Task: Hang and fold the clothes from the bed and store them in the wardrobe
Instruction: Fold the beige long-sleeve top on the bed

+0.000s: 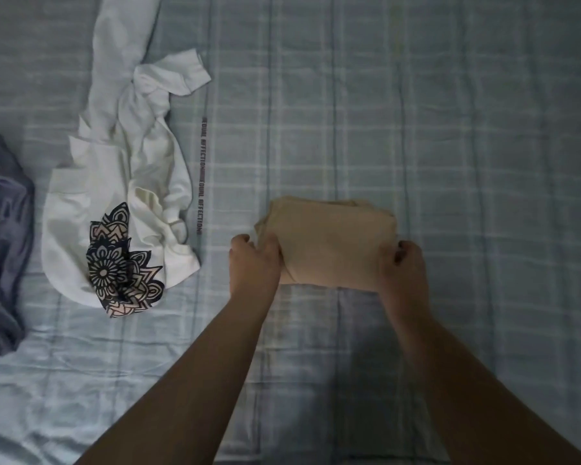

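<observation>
The beige garment [332, 243] is folded into a compact, thick rectangle, several layers deep, and the layer edges show along its far side. Its top face is smooth and plain, with no print or seam to be seen. It sits over the middle of the bed [467, 129], and the frame does not show whether it rests on the sheet or is raised just off it.

Both hands grip it. The left hand [254, 260] curls round the left end, and the right hand [403, 266] curls round the right end with the thumb on top. Both forearms are bare.

The bed wears a pale blue sheet crossed by lighter checked lines. A dark strip of lettering [202, 176] runs along it to the left of the garment.

Further left lies a crumpled white shirt [114, 196], unfolded, with one sleeve twisted toward the far side. It has a black floral print [121, 263] at its near end. Beyond it, toward the bed's left side, a rumpled grey garment [0, 229] lies in a heap, well apart from the beige one.
</observation>
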